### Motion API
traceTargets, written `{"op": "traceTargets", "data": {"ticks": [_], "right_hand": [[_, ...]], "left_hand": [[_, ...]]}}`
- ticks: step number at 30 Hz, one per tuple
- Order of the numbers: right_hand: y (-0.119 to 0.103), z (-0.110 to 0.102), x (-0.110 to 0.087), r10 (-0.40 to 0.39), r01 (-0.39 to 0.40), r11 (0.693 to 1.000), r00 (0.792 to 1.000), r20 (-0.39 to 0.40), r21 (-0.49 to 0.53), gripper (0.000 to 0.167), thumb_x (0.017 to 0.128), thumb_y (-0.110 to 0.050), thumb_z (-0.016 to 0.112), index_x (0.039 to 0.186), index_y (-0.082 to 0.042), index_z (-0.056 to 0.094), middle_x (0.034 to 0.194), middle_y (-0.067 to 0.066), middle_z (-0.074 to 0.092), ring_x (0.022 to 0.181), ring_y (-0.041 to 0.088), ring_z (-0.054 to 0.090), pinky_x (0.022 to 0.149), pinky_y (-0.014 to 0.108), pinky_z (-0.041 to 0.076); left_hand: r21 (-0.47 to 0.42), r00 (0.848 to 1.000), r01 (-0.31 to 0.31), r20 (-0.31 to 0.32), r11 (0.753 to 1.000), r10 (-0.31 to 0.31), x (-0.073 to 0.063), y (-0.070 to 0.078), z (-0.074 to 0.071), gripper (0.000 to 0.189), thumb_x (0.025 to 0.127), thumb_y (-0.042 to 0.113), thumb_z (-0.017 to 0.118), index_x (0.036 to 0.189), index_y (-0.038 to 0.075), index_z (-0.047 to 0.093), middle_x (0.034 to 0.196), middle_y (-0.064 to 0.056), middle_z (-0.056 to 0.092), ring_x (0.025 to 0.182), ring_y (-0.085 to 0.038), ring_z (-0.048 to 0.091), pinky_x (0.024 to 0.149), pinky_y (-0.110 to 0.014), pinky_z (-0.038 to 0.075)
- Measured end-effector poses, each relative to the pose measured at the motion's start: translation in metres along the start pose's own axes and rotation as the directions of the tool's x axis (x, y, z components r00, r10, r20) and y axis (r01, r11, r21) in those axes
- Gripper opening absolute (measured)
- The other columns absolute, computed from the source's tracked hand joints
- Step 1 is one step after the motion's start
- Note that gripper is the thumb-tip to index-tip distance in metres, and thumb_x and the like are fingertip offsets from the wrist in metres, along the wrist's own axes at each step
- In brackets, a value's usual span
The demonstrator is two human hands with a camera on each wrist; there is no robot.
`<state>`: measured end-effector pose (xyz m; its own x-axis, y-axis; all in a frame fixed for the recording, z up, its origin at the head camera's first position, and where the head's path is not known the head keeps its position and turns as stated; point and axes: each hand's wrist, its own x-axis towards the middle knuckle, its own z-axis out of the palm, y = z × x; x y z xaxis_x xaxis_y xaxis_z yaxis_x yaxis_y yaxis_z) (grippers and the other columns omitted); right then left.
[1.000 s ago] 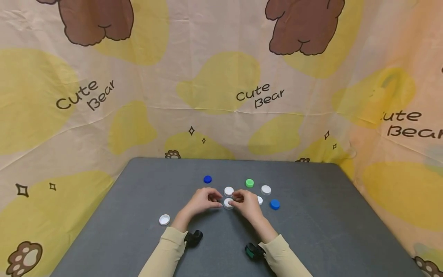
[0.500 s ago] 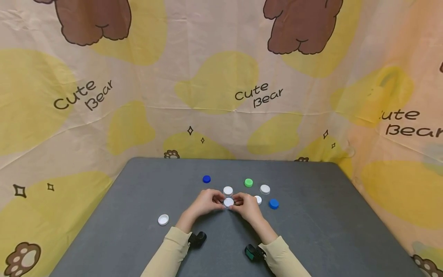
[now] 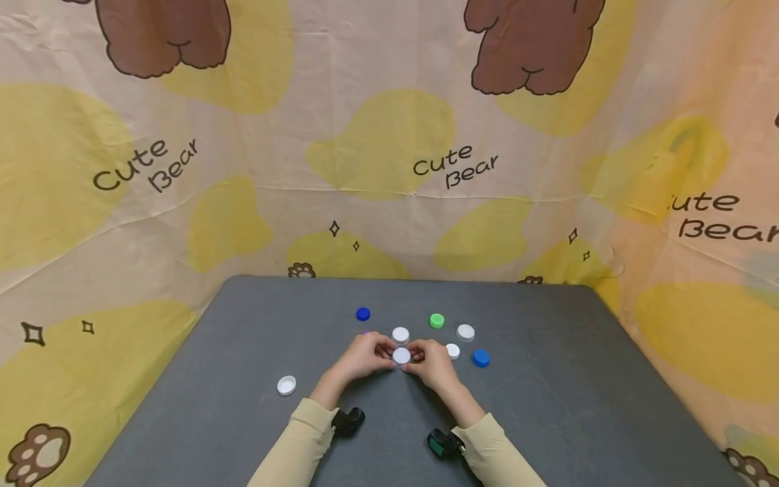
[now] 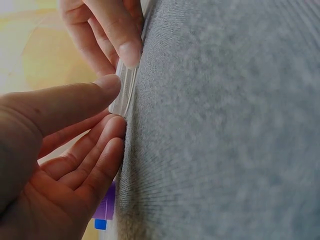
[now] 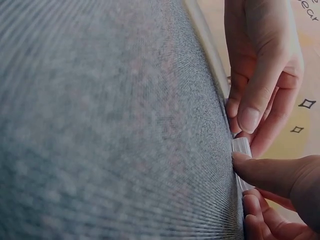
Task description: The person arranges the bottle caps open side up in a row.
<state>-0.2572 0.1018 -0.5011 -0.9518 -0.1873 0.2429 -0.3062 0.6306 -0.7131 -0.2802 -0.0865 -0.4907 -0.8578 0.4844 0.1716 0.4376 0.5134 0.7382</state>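
Near the middle of the table a white bottle cap (image 3: 402,356) lies flat between my two hands. My left hand (image 3: 367,354) pinches its left side with thumb and curled fingers. From the other side my right hand (image 3: 433,360) holds it, thumb in front and fingers behind. Close to the table surface, the ridged side of this cap (image 4: 124,90) shows in the left wrist view, with thumbs of both hands on it. Right behind it sits a second white cap (image 3: 400,335). A purple cap (image 4: 105,204) is partly hidden behind my left hand.
Farther back lie a dark blue cap (image 3: 363,314) and a green cap (image 3: 437,320). To the right are white caps (image 3: 465,332) and a blue cap (image 3: 481,358). An upturned white cap (image 3: 287,385) lies at left on the grey table (image 3: 207,433). A printed cloth hangs behind.
My left hand has moved right onto the white cap, and my right fingers have settled on its other side. A bit of the purple cap now shows behind the left hand.
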Motion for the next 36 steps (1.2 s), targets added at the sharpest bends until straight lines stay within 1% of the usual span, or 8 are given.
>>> {"op": "traceTargets", "data": {"ticks": [5, 7, 11, 14, 20, 28, 32, 36], "right_hand": [[-0.002, 0.0, -0.001, 0.029, -0.029, 0.999, 0.999, 0.013, -0.024, 0.032, 0.069, -0.009, 0.083, 0.097, -0.002, 0.07, 0.086, 0.009, 0.063, 0.078, 0.016, 0.062, 0.067, 0.024, 0.049], [-0.002, 0.0, -0.002, 0.033, -0.033, 0.999, 0.999, 0.014, -0.036, 0.033, 0.069, -0.009, 0.083, 0.098, -0.002, 0.07, 0.086, 0.009, 0.061, 0.078, 0.016, 0.061, 0.067, 0.025, 0.048], [-0.003, 0.0, -0.003, 0.026, -0.025, 0.999, 0.999, 0.02, -0.042, 0.032, 0.07, -0.009, 0.083, 0.097, -0.002, 0.069, 0.087, 0.009, 0.061, 0.078, 0.016, 0.06, 0.068, 0.025, 0.048], [-0.004, -0.001, -0.003, 0.015, -0.014, 0.999, 0.999, 0.033, -0.039, 0.032, 0.07, -0.01, 0.083, 0.097, -0.002, 0.068, 0.087, 0.01, 0.061, 0.078, 0.017, 0.061, 0.068, 0.025, 0.049], [-0.006, -0.005, -0.001, 0.006, -0.008, 1.0, 0.997, 0.072, 0.026, 0.03, 0.072, -0.01, 0.082, 0.097, -0.001, 0.068, 0.088, 0.012, 0.067, 0.08, 0.02, 0.067, 0.067, 0.025, 0.053], [-0.015, -0.005, -0.003, 0.028, -0.036, 0.997, 0.994, 0.108, 0.071, 0.03, 0.074, -0.011, 0.08, 0.1, -0.002, 0.068, 0.092, 0.011, 0.07, 0.082, 0.019, 0.068, 0.068, 0.028, 0.055], [-0.019, -0.004, -0.003, 0.007, -0.018, 0.996, 0.993, 0.116, 0.089, 0.029, 0.075, -0.01, 0.08, 0.1, -0.001, 0.067, 0.092, 0.011, 0.07, 0.083, 0.02, 0.068, 0.068, 0.028, 0.055], [-0.021, -0.003, -0.003, -0.007, -0.005, 0.995, 0.993, 0.117, 0.096, 0.028, 0.075, -0.009, 0.079, 0.099, -0.001, 0.068, 0.092, 0.01, 0.07, 0.081, 0.019, 0.068, 0.066, 0.025, 0.054]], "left_hand": [[-0.001, 1.0, -0.008, 0.001, 1.0, 0.008, 0.0, 0.001, 0.0, 0.026, 0.073, 0.008, 0.081, 0.095, 0.001, 0.07, 0.081, -0.009, 0.065, 0.068, -0.007, 0.06, 0.061, -0.018, 0.048], [0.004, 1.0, -0.02, 0.0, 1.0, 0.02, 0.0, 0.001, 0.001, 0.026, 0.073, 0.008, 0.081, 0.095, 0.0, 0.07, 0.081, -0.009, 0.065, 0.069, -0.008, 0.06, 0.061, -0.018, 0.048], [0.013, 1.0, -0.028, -0.002, 1.0, 0.028, -0.001, 0.001, 0.001, 0.026, 0.073, 0.008, 0.081, 0.095, 0.0, 0.07, 0.081, -0.009, 0.065, 0.069, -0.008, 0.061, 0.061, -0.018, 0.048], [0.003, 1.0, -0.028, -0.009, 1.0, 0.028, -0.002, 0.002, 0.001, 0.025, 0.073, 0.008, 0.08, 0.094, 0.0, 0.07, 0.081, -0.01, 0.066, 0.07, -0.01, 0.061, 0.061, -0.019, 0.048], [-0.036, 1.0, -0.008, -0.026, 0.999, 0.007, -0.005, 0.004, -0.001, 0.023, 0.074, 0.006, 0.079, 0.094, 0.002, 0.068, 0.082, -0.01, 0.064, 0.07, -0.011, 0.059, 0.062, -0.019, 0.048], [-0.036, 0.999, 0.004, -0.037, 0.999, -0.005, -0.013, 0.003, -0.006, 0.023, 0.076, 0.011, 0.079, 0.095, 0.007, 0.067, 0.086, -0.007, 0.062, 0.072, -0.009, 0.059, 0.064, -0.02, 0.048], [-0.048, 1.0, -0.001, -0.031, 0.999, -0.001, -0.017, 0.003, -0.009, 0.023, 0.077, 0.011, 0.079, 0.096, 0.007, 0.066, 0.088, -0.006, 0.064, 0.075, -0.011, 0.062, 0.064, -0.02, 0.049], [-0.061, 1.0, -0.006, -0.03, 0.998, 0.005, -0.021, 0.003, -0.012, 0.024, 0.078, 0.012, 0.078, 0.098, 0.007, 0.065, 0.089, -0.006, 0.067, 0.077, -0.014, 0.065, 0.065, -0.021, 0.051]]}}
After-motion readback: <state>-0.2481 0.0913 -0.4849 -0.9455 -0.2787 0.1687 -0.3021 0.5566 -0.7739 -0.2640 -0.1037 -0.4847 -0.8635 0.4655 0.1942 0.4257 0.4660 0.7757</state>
